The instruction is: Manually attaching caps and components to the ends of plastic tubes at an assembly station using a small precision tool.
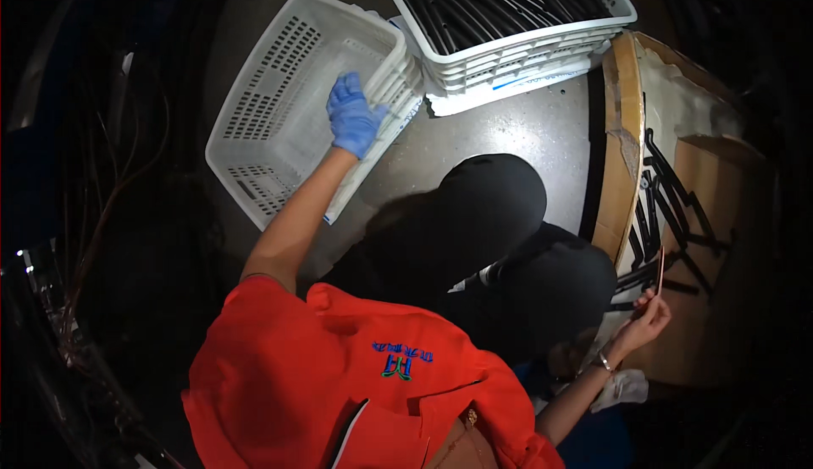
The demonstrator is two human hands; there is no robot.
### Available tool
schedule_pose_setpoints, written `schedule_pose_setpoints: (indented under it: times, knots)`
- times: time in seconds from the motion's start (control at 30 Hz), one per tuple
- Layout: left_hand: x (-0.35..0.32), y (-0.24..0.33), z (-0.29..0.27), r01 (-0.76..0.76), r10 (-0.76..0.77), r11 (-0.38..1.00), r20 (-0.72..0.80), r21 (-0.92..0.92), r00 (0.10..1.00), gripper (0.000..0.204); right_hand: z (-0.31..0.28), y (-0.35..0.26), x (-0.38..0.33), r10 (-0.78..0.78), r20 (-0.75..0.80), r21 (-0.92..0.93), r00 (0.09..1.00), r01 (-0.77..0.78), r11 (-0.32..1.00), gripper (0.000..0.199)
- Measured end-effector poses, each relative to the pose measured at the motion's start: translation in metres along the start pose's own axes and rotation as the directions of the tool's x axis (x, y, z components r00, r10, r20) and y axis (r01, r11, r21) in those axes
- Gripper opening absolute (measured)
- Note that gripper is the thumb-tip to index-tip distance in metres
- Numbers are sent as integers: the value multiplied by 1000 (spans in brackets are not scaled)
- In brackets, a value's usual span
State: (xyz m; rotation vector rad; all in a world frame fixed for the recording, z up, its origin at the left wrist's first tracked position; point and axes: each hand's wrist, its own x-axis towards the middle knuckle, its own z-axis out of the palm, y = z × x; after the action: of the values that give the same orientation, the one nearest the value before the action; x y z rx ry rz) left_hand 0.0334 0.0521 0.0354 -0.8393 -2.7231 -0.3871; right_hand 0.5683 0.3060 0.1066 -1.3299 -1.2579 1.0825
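While pinched, right hand (647, 325) on strip (661, 269)

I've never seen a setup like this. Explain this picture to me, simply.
There is no machine here: a person in a red shirt works with their own two hands. The one picture comes from a wide fisheye camera on the person's head, looking down, so edges bend near the rim.

The left hand, in a blue glove, is at the side of the left basket; whether it grips it is hard to tell. The right hand, bare, holds a thin, pale strip over an open carton with loose black parts.

On the grey floor also stands a right basket, atop a stack, filled with long black pieces.
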Motion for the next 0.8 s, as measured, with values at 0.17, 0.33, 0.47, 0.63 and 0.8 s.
schedule_pose_setpoints:
  times: [0.17, 0.33, 0.47, 0.63, 0.8]
  knots:
    - [-11, -68, 51, 10, 46, 988, 348, -156, 936, 39, -16, -37, -72, 256, 72, 320, 964, -265, 909, 17]
    - [-33, -81, 19, -25, 96, 987, 469, -156, 878, 38, 53, -130, -121, 153, 227, 474, 962, -247, 845, 31]
    - [-55, -86, 10, -55, 102, 993, 555, -100, 825, 40, 71, -204, -151, -82, 235, 596, 969, -77, 799, 23]
    - [-16, 76, -172, 28, 463, 469, 272, -883, 844, 24, 70, -266, -182, -403, 119, 661, 908, 231, 714, 20]
    - [1, 141, -337, -710, 851, -248, -499, -659, 165, 22, 21, -271, -196, -455, 94, 488, 886, 357, 796, 19]
